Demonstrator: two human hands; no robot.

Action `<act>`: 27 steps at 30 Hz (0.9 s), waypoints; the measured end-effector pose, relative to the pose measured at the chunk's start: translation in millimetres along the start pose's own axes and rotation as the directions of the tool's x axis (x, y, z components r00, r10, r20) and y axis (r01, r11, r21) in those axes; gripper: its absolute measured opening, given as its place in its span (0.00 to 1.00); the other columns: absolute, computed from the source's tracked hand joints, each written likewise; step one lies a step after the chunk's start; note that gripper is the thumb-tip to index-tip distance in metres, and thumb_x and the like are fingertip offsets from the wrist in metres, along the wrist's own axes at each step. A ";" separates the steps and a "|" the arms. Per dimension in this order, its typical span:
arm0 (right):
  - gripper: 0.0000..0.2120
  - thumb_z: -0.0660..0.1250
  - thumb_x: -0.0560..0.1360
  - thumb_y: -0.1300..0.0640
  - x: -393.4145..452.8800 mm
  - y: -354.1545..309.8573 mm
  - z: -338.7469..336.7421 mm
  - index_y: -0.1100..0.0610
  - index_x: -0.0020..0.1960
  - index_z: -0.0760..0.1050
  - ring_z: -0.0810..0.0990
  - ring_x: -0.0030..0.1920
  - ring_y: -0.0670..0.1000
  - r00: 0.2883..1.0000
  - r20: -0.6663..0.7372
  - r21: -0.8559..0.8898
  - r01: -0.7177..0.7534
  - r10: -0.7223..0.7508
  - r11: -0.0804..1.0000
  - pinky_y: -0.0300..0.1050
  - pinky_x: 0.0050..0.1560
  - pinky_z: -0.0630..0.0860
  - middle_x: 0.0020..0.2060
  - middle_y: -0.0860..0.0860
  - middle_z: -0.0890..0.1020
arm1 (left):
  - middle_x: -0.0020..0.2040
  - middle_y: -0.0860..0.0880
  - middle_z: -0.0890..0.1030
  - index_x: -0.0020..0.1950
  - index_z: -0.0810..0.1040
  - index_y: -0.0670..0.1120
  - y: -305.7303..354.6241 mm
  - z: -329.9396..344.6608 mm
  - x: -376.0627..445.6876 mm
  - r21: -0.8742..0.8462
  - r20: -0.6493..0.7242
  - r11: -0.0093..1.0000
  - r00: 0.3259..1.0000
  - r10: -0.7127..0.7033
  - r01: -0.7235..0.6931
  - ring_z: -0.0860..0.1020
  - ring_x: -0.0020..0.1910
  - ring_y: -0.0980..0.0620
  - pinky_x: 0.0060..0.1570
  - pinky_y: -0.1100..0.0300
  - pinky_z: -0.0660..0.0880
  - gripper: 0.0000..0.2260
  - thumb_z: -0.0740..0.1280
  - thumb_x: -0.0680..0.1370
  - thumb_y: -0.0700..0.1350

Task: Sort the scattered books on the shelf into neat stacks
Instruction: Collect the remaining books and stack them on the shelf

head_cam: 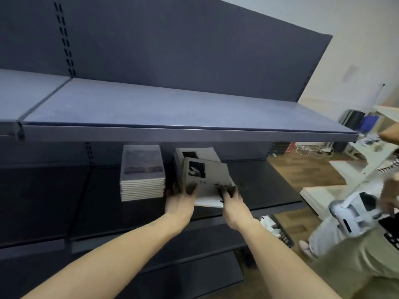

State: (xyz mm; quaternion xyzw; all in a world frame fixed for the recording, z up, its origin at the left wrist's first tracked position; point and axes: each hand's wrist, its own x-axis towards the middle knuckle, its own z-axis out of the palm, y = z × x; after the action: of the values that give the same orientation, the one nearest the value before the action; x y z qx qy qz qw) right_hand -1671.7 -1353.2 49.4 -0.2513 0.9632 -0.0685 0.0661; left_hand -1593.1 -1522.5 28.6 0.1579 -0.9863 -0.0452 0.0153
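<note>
On the dark middle shelf (259, 186) stands a neat stack of grey books (142, 175). To its right lies a second pile of white books (195, 153) with a black picture on each cover. The top white book (207, 175) lies askew on that pile, turned clockwise. My left hand (180, 201) holds its near left edge, fingers curled on the cover. My right hand (234, 205) holds its near right edge. The fingertips are dark and blurred in the shelf's shadow.
An upper grey shelf (172, 111) overhangs the books, close above them. Lower shelves run below my arms. At the right stands another person (354, 244) holding a white device (354, 210), with a black basket (280, 231) on the wooden floor.
</note>
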 end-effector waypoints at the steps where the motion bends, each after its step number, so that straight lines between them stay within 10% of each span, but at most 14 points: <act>1: 0.38 0.55 0.75 0.68 9.0 8.8 -1.0 0.49 0.80 0.44 0.46 0.78 0.63 1.000 -0.001 -0.015 0.014 -0.014 1.000 0.55 0.69 0.66 0.78 0.62 0.43 | 0.78 0.36 0.43 0.79 0.44 0.60 4.7 0.8 3.7 -0.034 0.034 0.999 0.999 -0.006 0.007 0.59 0.74 0.35 0.67 0.43 0.67 0.30 0.52 0.82 0.38; 7: 0.37 0.60 0.78 0.58 47.0 43.8 -10.0 0.51 0.80 0.44 0.52 0.77 0.63 0.998 0.048 -0.049 0.037 -0.034 0.998 0.55 0.71 0.66 0.78 0.59 0.50 | 0.80 0.44 0.47 0.79 0.44 0.58 25.3 6.1 16.5 -0.186 0.096 0.980 0.994 -0.060 0.077 0.52 0.77 0.40 0.72 0.47 0.61 0.35 0.63 0.80 0.51; 15: 0.55 0.75 0.59 0.32 75.1 61.5 -7.9 0.48 0.77 0.53 0.63 0.71 0.56 0.959 0.029 0.129 0.277 -0.282 0.952 0.52 0.67 0.69 0.71 0.51 0.61 | 0.69 0.49 0.70 0.73 0.62 0.55 44.9 0.8 32.0 -0.363 0.056 0.919 0.988 -0.147 0.157 0.72 0.64 0.47 0.61 0.49 0.73 0.37 0.67 0.69 0.67; 27: 0.38 0.54 0.78 0.32 112.4 66.2 -2.3 0.45 0.80 0.41 0.40 0.78 0.57 0.950 0.097 0.166 0.278 -0.296 0.946 0.55 0.76 0.54 0.79 0.52 0.37 | 0.74 0.47 0.57 0.78 0.54 0.59 53.5 2.4 70.6 -0.328 0.030 0.883 0.938 -0.345 0.336 0.60 0.72 0.43 0.68 0.50 0.62 0.35 0.67 0.75 0.60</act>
State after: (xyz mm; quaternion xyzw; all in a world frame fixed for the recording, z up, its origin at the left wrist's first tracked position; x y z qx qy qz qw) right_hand -1800.8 -1351.1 30.3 -0.3872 0.9025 -0.1342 0.1323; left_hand -1676.9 -1493.8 32.3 0.3244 -0.9215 -0.2081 0.0476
